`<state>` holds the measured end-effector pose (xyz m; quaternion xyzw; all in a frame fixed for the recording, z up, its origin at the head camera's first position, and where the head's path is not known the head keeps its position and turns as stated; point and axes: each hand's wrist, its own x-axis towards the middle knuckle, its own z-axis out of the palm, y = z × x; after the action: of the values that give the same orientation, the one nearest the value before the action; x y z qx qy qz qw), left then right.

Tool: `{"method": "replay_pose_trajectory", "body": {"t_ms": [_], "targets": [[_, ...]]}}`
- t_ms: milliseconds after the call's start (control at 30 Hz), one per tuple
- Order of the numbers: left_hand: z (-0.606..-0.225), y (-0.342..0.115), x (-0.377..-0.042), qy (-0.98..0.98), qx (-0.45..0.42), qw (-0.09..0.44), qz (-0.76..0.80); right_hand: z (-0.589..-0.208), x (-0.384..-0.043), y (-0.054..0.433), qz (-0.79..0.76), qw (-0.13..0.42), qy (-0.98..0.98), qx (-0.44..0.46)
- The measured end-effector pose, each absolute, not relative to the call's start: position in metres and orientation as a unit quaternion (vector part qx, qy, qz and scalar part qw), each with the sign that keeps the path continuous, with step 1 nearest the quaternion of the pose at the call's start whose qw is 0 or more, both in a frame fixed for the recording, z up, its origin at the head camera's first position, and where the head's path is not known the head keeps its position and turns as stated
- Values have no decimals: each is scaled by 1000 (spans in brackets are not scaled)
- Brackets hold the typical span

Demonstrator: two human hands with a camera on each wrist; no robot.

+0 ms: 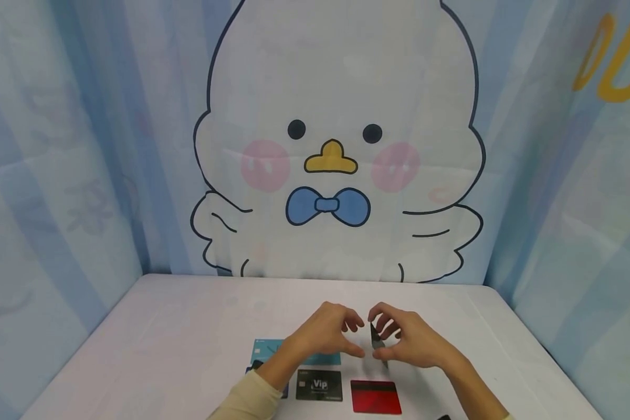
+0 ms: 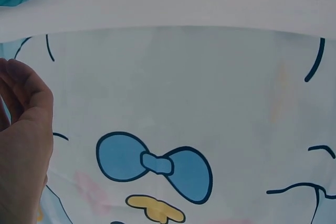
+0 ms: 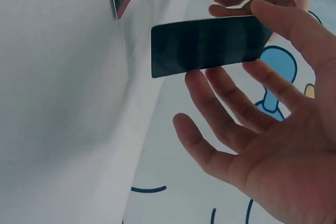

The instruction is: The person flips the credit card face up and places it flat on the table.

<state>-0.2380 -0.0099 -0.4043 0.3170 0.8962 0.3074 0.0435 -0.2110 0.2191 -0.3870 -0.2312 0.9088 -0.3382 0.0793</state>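
My right hand (image 1: 415, 341) holds a dark card (image 3: 205, 46) on edge above the table, thumb along one long edge and fingertips on the other. Seen from the head, that card looks thin and nearly edge-on. Across from it, my left hand (image 1: 328, 332) is raised with fingers loosely bent and thumb apart, nothing between them. A small gap separates it from the card. Under and beside the left wrist lie a teal card (image 1: 322, 359), partly covered, and a blue card (image 1: 284, 394), mostly hidden. A black Vip card (image 1: 319, 385) lies nearer.
A red card (image 1: 376, 399) with a dark stripe lies right of the Vip card. The corner of a black object (image 1: 444, 417) shows at the bottom edge. Behind the white table (image 1: 189, 326) hangs a curtain (image 1: 336, 70) printed with a cartoon bird.
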Motion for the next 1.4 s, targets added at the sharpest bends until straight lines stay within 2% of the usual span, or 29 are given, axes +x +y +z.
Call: {"method": "replay_pose_trajectory", "body": {"t_ms": [467, 733, 1400], "targets": [[-408, -12, -237, 893, 293, 75, 334, -391, -219, 232, -421, 106, 875, -217], [-408, -12, -236, 890, 295, 83, 339, -390, -220, 235, -431, 93, 869, -222], [-408, -13, -236, 911, 288, 47, 292, -392, -222, 238, -417, 103, 879, -206]]}}
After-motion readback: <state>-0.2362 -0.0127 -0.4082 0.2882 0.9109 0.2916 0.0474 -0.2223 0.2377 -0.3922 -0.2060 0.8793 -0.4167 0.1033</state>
